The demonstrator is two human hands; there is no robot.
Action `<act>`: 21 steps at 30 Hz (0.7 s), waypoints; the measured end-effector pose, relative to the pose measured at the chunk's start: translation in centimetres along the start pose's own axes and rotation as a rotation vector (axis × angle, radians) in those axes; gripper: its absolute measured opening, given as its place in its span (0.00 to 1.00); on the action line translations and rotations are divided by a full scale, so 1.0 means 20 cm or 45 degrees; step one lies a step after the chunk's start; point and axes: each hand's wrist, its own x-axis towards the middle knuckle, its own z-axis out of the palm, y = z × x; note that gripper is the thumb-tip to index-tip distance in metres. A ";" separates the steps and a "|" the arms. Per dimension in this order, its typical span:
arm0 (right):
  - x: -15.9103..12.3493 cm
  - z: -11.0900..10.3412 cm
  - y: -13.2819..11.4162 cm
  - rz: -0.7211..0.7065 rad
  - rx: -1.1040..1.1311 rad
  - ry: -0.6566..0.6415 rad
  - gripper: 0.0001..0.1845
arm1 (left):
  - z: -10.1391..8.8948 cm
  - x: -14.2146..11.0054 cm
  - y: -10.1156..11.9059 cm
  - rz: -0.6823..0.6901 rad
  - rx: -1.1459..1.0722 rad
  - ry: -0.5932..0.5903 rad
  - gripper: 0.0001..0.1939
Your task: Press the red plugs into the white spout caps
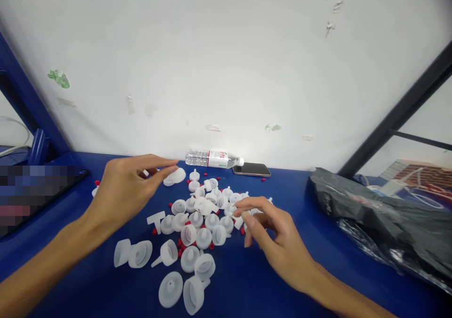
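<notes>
A heap of several white plastic caps (197, 224) with stems lies on the blue table (247, 285), mixed with small red plugs (212, 246). My left hand (130, 186) hovers over the left of the heap and pinches one white cap (175, 176) between thumb and fingertips. My right hand (273, 235) rests at the heap's right edge, fingers curled and pinched on a small white piece (239, 221) that I cannot fully make out.
A clear water bottle (213, 158) lies on its side by the white wall, a phone (251, 169) next to it. A black plastic bag (381, 219) fills the right side. A dark tablet (35, 191) sits at the left edge.
</notes>
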 end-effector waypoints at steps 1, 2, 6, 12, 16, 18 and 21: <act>0.00 0.00 0.01 -0.001 -0.010 0.002 0.09 | 0.00 0.02 -0.06 -0.005 0.134 -0.084 0.17; 0.00 0.00 0.01 -0.006 -0.019 0.002 0.09 | 0.00 0.04 -0.11 -0.005 0.208 -0.156 0.18; 0.00 0.00 0.02 -0.033 -0.057 0.011 0.09 | 0.04 0.07 -0.22 -0.066 0.442 -0.375 0.20; -0.01 -0.01 0.01 -0.061 -0.112 0.004 0.09 | 0.07 0.06 -0.24 -0.097 0.565 -0.507 0.16; -0.01 -0.01 0.01 -0.083 -0.124 0.000 0.09 | 0.08 0.06 -0.23 -0.089 0.611 -0.494 0.19; -0.01 -0.01 0.01 -0.091 -0.123 -0.008 0.09 | 0.08 0.06 -0.24 -0.090 0.632 -0.490 0.20; -0.01 -0.01 0.00 -0.098 -0.119 -0.009 0.09 | 0.09 0.07 -0.24 -0.095 0.652 -0.501 0.20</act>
